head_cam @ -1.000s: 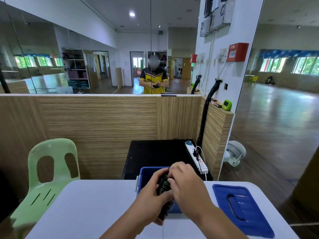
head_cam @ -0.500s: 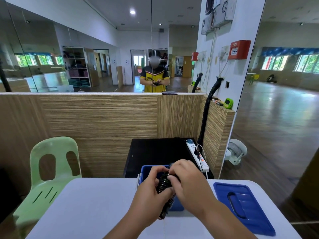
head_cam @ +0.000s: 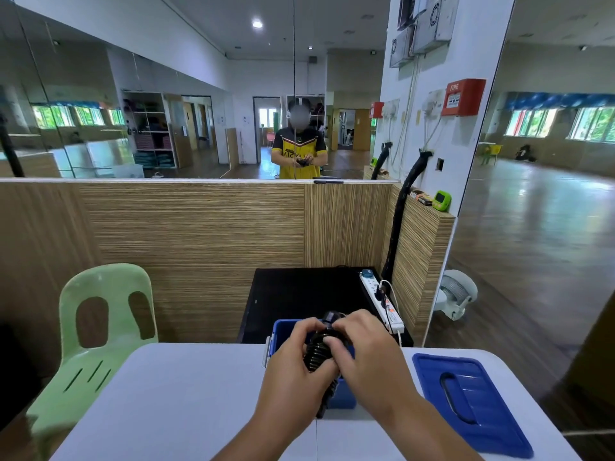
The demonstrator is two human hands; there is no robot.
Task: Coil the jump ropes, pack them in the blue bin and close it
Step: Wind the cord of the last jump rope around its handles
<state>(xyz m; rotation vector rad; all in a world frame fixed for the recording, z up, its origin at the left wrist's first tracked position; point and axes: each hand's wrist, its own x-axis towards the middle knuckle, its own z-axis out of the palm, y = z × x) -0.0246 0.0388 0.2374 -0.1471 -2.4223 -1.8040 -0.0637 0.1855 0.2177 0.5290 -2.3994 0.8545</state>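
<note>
Both left hand and right hand clamp the coiled black jump rope by the blue plastic bin. We judge it springy; grip across the coils.

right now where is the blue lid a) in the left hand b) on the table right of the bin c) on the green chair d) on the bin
b: the lid lies flat on the table, right of the open bin.
</note>
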